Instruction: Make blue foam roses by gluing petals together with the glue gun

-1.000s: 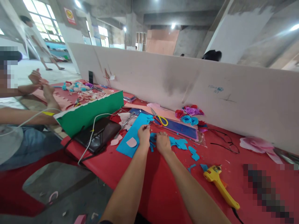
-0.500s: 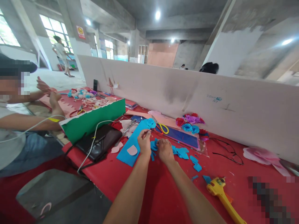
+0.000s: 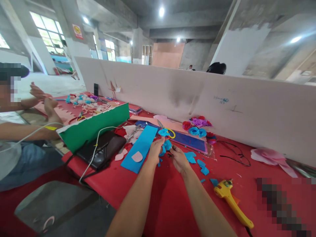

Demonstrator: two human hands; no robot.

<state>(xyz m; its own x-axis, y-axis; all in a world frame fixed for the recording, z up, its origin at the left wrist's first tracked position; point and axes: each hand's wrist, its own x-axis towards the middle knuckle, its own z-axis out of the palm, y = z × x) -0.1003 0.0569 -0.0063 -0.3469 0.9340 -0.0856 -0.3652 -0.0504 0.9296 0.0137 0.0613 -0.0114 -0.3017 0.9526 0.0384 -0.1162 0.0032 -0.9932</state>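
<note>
My left hand [image 3: 156,149] is closed, with a blue crepe-paper flower [image 3: 163,132] held above its fingertips. Facing it, my right hand [image 3: 180,159] has its fingers pinched at the edge of a blue paper petal [image 3: 168,144], which sits just below the flower. Under and between the hands, more blue pieces lie on the table, partly hidden. Loose blue petals [image 3: 190,157] lie right of my right hand. Left of my left hand is a blue paper strip [image 3: 140,148] with a pink petal [image 3: 137,156] on it.
Yellow-handled scissors [image 3: 171,133] lie behind the hands, near finished paper flowers [image 3: 198,122]. A yellow glue gun [image 3: 233,200] and eyeglasses [image 3: 237,153] are on the right. A black bag [image 3: 103,149] and green divider [image 3: 96,126] stand left, beside a co-worker's arm [image 3: 32,130].
My right hand has come up from the loose blue pieces, bringing a blue petal beside the flower. The flower in my left hand has tipped to the right. The view has shifted slightly.
</note>
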